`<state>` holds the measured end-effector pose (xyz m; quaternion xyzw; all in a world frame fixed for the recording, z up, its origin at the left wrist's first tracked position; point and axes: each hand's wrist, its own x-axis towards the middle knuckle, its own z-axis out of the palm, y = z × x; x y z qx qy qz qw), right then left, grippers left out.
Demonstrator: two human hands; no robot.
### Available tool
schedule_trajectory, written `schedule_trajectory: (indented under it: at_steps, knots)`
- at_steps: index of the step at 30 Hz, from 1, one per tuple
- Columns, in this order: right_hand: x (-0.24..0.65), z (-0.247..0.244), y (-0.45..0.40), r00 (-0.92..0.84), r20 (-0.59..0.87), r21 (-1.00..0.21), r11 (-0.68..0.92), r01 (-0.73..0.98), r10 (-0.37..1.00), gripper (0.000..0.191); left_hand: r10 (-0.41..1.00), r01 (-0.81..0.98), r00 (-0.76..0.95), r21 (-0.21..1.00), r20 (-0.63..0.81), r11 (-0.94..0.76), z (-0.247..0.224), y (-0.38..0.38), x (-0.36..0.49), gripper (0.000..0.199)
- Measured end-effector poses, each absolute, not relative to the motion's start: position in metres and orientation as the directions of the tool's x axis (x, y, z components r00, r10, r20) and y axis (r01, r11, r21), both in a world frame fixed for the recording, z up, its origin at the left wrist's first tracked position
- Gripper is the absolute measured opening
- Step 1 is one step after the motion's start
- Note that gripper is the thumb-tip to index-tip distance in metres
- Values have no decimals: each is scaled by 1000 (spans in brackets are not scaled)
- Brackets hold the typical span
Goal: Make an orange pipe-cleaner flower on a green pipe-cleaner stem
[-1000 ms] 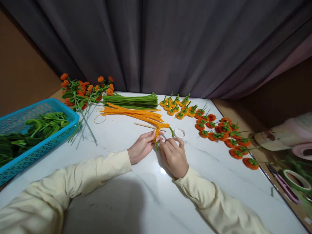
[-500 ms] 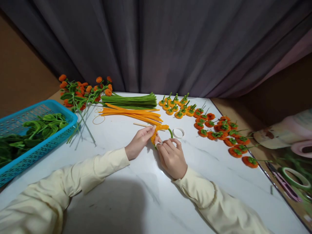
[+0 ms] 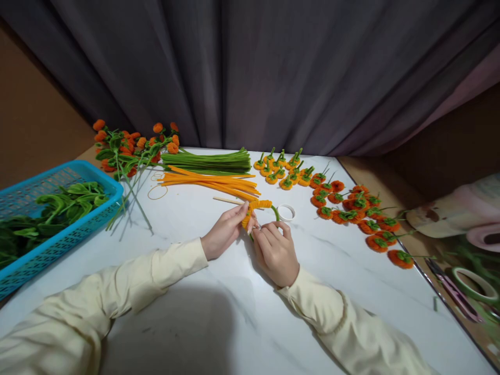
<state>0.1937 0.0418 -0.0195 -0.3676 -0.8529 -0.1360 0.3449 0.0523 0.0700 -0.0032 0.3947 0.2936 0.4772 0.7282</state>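
Observation:
A ridged yellow-orange fuzzy piece [image 3: 260, 204] is held up above the white table, curved, with a green stem [image 3: 276, 212] bending down from its right end. My left hand [image 3: 224, 230] pinches the piece at its left side. Close beside it, my right hand [image 3: 276, 251] has its fingers closed around the lower end of the green stem; the fingertips' exact hold is partly hidden. Just behind the hands lie a thin wooden stick [image 3: 226, 200] and a white tape ring [image 3: 286, 212].
Orange strips [image 3: 207, 182] and green stems [image 3: 211, 161] lie behind. Orange flowers [image 3: 128, 143] and a blue basket [image 3: 117, 195] of leaves are at left. Yellow flower heads [image 3: 286, 183] and orange ones [image 3: 377, 243] spread rightward. Pink-handled scissors [image 3: 459, 297] and green tape [image 3: 474, 285] sit right.
The green stem's arc has shifted slightly to the right beside the tape ring. Both hands keep nearly the same position and hold.

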Motion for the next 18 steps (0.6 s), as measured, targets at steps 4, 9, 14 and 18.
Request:
schedule_trajectory:
  at_steps: [4,9,14,18]
  knots:
    - [193,-19,43,-485,690,-28,689,724,538,18,921,-500,382,820,-78,278,-5,69,54,32]
    - [197,-13,45,-451,683,-130,703,699,575,12,907,-505,411,805,-93,311,-5,73,50,27]
    - [205,0,51,-336,749,-277,731,624,571,18,923,-417,379,877,-71,239,1,79,45,27]
    - [215,35,52,-285,711,-462,732,500,643,17,879,-277,471,934,-73,226,11,75,45,31]
